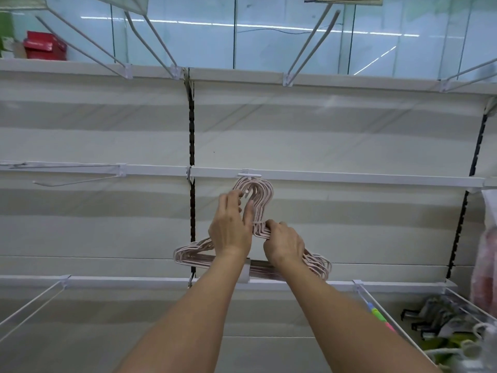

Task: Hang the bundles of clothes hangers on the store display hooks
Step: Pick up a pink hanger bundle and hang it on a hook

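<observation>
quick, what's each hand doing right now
Left hand: open, fingers by the hanger bundle hooks.
Right hand: closed, holding the bundle's shoulder.

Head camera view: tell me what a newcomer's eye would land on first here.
First, the bundle of pink hangers at centre, its hook ends at the white display hook on the middle rail. The left hand rests open beside the hanger necks and the right hand grips the bundle's shoulder. Around them, bare cream shelving panels and a red box at upper left.
</observation>
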`<state>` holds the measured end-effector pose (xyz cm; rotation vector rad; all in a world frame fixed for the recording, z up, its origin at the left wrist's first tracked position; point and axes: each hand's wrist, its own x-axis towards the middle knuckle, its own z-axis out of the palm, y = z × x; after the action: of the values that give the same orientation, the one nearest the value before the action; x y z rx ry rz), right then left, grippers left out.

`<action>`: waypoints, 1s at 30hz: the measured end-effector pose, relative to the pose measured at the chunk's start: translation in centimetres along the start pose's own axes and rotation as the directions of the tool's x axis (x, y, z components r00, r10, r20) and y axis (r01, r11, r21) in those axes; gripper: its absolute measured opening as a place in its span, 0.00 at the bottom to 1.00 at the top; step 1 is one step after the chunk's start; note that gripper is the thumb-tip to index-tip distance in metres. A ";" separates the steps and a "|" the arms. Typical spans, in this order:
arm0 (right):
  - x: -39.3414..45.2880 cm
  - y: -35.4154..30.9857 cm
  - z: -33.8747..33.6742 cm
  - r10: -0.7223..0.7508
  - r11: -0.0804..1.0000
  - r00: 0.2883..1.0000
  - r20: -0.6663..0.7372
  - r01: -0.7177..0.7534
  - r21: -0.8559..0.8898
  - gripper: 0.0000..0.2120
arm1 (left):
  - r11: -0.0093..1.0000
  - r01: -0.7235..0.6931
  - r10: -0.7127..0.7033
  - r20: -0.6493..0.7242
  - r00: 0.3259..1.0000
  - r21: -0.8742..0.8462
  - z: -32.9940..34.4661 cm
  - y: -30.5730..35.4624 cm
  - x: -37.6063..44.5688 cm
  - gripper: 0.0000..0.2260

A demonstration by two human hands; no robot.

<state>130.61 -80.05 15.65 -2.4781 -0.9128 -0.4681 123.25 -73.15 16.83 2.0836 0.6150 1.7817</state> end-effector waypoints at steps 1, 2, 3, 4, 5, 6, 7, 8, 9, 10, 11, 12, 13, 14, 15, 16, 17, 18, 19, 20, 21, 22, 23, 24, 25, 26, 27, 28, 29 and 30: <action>-0.2 -0.1 0.1 0.004 1.000 1.000 0.000 -0.004 0.004 0.23 | 0.999 -0.040 0.040 -0.017 0.999 -0.002 0.1 0.4 0.2 0.09; -0.3 -0.1 0.1 0.008 1.000 1.000 0.001 -0.008 0.006 0.23 | 0.998 -0.063 0.064 -0.024 0.998 0.002 0.1 0.7 0.5 0.09; -0.3 -0.1 0.0 0.012 1.000 1.000 0.004 -0.012 0.007 0.23 | 0.998 -0.064 0.064 -0.021 0.998 0.011 0.0 0.9 0.8 0.08; -0.4 0.0 -0.1 0.014 1.000 1.000 0.005 -0.014 0.009 0.23 | 0.998 -0.049 0.049 -0.005 0.999 0.028 -0.1 1.1 1.0 0.08; -0.5 0.1 -0.1 0.015 1.000 1.000 0.005 -0.015 0.010 0.23 | 0.998 -0.042 0.042 0.011 0.999 0.053 -0.1 1.0 1.0 0.08; -0.8 0.2 -0.1 0.014 1.000 1.000 0.001 -0.014 0.010 0.23 | 0.996 -0.056 0.055 0.014 0.998 0.072 -0.2 0.8 0.9 0.08; -1.1 0.3 -0.1 0.014 1.000 1.000 -0.008 -0.014 0.013 0.23 | 0.994 -0.077 0.077 0.006 0.997 0.075 -0.3 0.6 0.7 0.07; -1.5 0.3 0.0 0.016 1.000 1.000 -0.022 -0.015 0.021 0.23 | 0.994 -0.089 0.089 -0.006 0.996 0.059 -0.4 0.5 0.4 0.07; -1.9 0.3 0.1 0.018 0.999 0.999 -0.044 -0.017 0.034 0.23 | 0.996 -0.087 0.087 -0.022 0.996 0.031 -0.4 0.5 0.1 0.08; -2.2 0.3 0.1 0.023 0.999 0.997 -0.069 -0.020 0.049 0.23 | 0.997 -0.078 0.078 -0.035 0.996 0.006 -0.4 0.5 -0.3 0.09; -2.5 0.2 0.2 0.030 0.998 0.996 -0.090 -0.025 0.065 0.22 | 0.998 -0.066 0.066 -0.045 0.997 -0.006 -0.5 0.6 -0.8 0.11; -2.8 0.1 0.2 0.038 0.996 0.994 -0.104 -0.029 0.082 0.22 | 0.999 -0.042 0.042 -0.051 0.998 -0.003 -0.6 0.7 -1.1 0.12; -3.1 0.0 0.2 0.043 0.995 0.993 -0.112 -0.033 0.095 0.23 | 1.000 -0.004 0.004 -0.050 0.999 0.004 -0.7 0.6 -1.3 0.13; -3.4 -0.1 0.2 0.045 0.994 0.992 -0.116 -0.033 0.102 0.23 | 0.999 0.043 -0.042 -0.039 0.998 0.009 -1.0 0.6 -1.4 0.14; -3.7 -0.1 0.2 0.043 0.994 0.992 -0.120 -0.031 0.105 0.23 | 0.996 0.086 -0.086 -0.007 0.996 0.006 -1.3 0.4 -1.5 0.15; -3.9 -0.1 0.1 0.041 0.994 0.991 -0.124 -0.029 0.103 0.24 | 0.993 0.117 -0.117 0.039 0.992 0.003 -1.6 0.3 -1.5 0.16; -4.2 -0.1 -0.1 0.039 0.994 0.991 -0.127 -0.026 0.102 0.24 | 0.991 0.133 -0.133 0.086 0.987 0.008 -2.0 0.2 -1.4 0.19; -4.4 0.0 -0.3 0.035 0.995 0.991 -0.128 -0.022 0.102 0.24 | 0.989 0.146 -0.147 0.135 0.980 0.022 -2.4 0.2 -1.3 0.22; -4.7 0.0 -0.5 0.029 0.995 0.991 -0.129 -0.017 0.099 0.25 | 0.985 0.168 -0.171 0.184 0.968 0.034 -2.7 0.3 -1.2 0.26; -4.8 0.1 -0.8 0.022 0.995 0.991 -0.133 -0.009 0.094 0.25 | 0.977 0.209 -0.211 0.238 0.948 0.033 -3.0 0.5 -0.8 0.28; -5.1 0.2 -1.0 0.011 0.996 0.991 -0.135 0.001 0.087 0.25 | 0.965 0.263 -0.255 0.287 0.923 0.011 -3.3 0.6 -0.4 0.29; -5.4 0.3 -1.2 -0.002 0.997 0.990 -0.138 0.013 0.078 0.26 | 0.946 0.323 -0.293 0.333 0.896 -0.035 -3.6 0.8 0.1 0.27; -5.8 0.4 -1.5 -0.014 0.997 0.990 -0.141 0.025 0.073 0.26 | 0.923 0.371 -0.311 0.372 0.875 -0.100 -3.8 1.0 0.5 0.24; -6.2 0.4 -1.7 -0.022 0.997 0.990 -0.142 0.033 0.073 0.26 | 0.904 0.399 -0.313 0.397 0.863 -0.156 -4.1 1.2 0.8 0.20; -6.5 0.5 -1.8 -0.026 0.996 0.990 -0.141 0.037 0.077 0.27 | 0.896 0.402 -0.302 0.407 0.862 -0.187 -4.4 1.4 0.9 0.18; -6.9 0.5 -1.9 -0.027 0.996 0.990 -0.138 0.038 0.080 0.27 | 0.899 0.392 -0.288 0.411 0.865 -0.195 -4.7 1.7 0.9 0.16; -7.2 0.4 -2.0 -0.031 0.996 0.990 -0.138 0.042 0.083 0.28 | 0.908 0.373 -0.271 0.408 0.872 -0.193 -5.0 2.0 0.6 0.15; -7.6 0.3 -2.1 -0.037 0.995 0.990 -0.140 0.049 0.085 0.28 | 0.917 0.353 -0.259 0.398 0.880 -0.186 -5.4 2.2 0.2 0.15; -8.0 0.3 -2.1 -0.047 0.995 0.989 -0.137 0.059 0.083 0.28 | 0.926 0.332 -0.246 0.380 0.892 -0.179 -5.7 2.4 -0.4 0.15; -8.2 0.2 -2.1 -0.062 0.994 0.989 -0.137 0.073 0.079 0.28 | 0.934 0.311 -0.236 0.355 0.905 -0.173 -5.9 2.4 -0.9 0.16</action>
<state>124.52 -85.55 13.55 -2.3151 -0.9442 -0.5999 117.59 -75.87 18.29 1.9626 0.5494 1.2471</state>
